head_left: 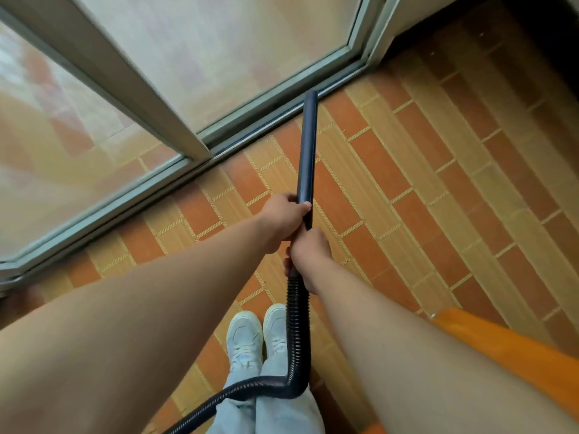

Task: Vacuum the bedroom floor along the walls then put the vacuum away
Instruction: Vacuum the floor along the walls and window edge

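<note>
Head view: I have my left hand (285,219) and right hand (309,249), fingers curled tight, both gripping the dark vacuum tube (307,151), its tip at the sliding-door track (250,132).

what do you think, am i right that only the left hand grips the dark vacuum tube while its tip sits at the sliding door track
Not quite: both hands grip it. In the head view the left hand holds the vacuum tube higher up, and the right hand grips just below, where the hose begins. The tip does sit at the sliding door track.
</note>
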